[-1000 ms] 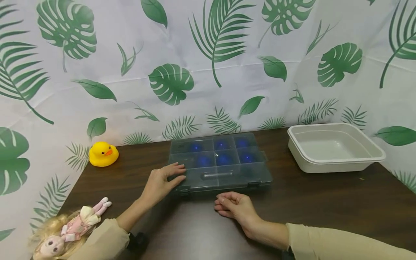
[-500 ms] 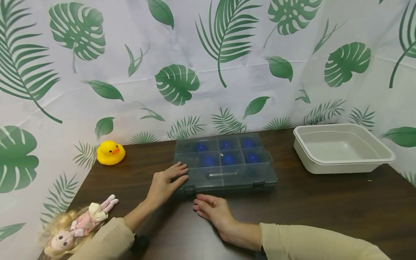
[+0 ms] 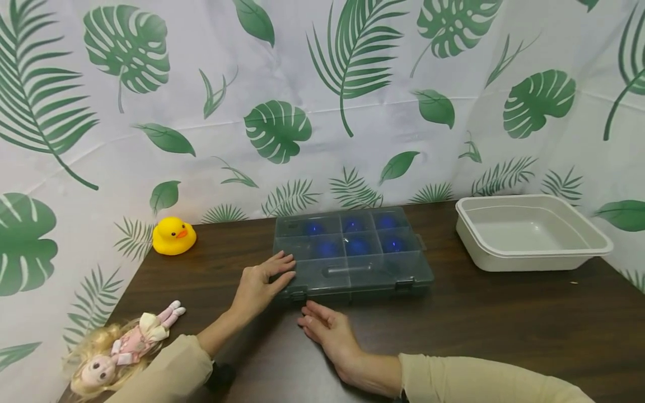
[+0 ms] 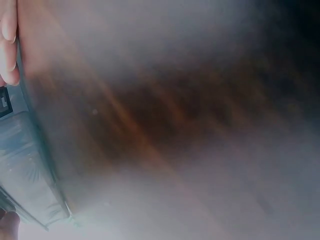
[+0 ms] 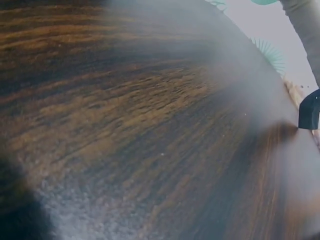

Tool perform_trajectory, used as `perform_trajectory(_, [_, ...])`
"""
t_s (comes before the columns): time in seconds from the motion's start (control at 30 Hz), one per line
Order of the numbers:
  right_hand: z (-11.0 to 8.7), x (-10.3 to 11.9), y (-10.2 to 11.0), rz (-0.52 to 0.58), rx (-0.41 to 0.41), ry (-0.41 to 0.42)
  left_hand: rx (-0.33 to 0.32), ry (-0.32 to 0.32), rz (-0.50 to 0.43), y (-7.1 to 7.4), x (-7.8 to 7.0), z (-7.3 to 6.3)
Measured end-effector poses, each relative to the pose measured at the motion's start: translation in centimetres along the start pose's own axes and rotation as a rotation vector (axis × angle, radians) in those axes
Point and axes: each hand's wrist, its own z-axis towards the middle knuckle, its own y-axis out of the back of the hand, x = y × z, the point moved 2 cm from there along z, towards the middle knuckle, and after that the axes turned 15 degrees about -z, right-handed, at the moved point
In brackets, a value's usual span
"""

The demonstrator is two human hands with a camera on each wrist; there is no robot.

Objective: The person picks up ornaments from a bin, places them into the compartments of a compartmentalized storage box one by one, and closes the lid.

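A dark translucent compartment box point(image 3: 363, 266) with its lid down lies in the middle of the table; several round blue objects point(image 3: 356, 245) show through the lid, their kind unclear. My left hand point(image 3: 259, 285) rests on the box's front left corner, fingers extended over the lid. Just in front of the left latch point(image 3: 299, 295) is my right hand point(image 3: 330, 336), its fingers loosely bent and fingertips near the front edge. In the left wrist view, fingertips point(image 4: 9, 55) sit beside the box's latch point(image 4: 5, 102). The right wrist view holds mostly table.
A yellow rubber duck point(image 3: 173, 236) stands at the back left. Closer on the left lies a doll point(image 3: 133, 347) with long blond hair. To the right of the box is a pale plastic basin point(image 3: 534, 258). A leaf-print cloth point(image 3: 373, 151) hangs behind the table.
My right hand has moved left along the front of the box, from near its middle to the left latch. The left hand keeps its place on the corner. The head view has turned slightly left.
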Motion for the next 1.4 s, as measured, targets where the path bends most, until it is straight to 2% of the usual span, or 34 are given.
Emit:
perform_trajectory(0.6, [0.0,0.2,0.6,-0.033,0.022,0.005,-0.002,-0.012,0.023,-0.2,0.1,0.1])
perform_trajectory(1.07, [1.4,0.4,0.4,0.004,-0.046,-0.074,-0.005,-0.027,0.022,-0.1,0.0,-0.1])
perform_trajectory(1.4, [2.5,0.9,-0.1,0.039,-0.029,-0.152,-0.007,-0.031,0.009,0.1,0.1,0.1])
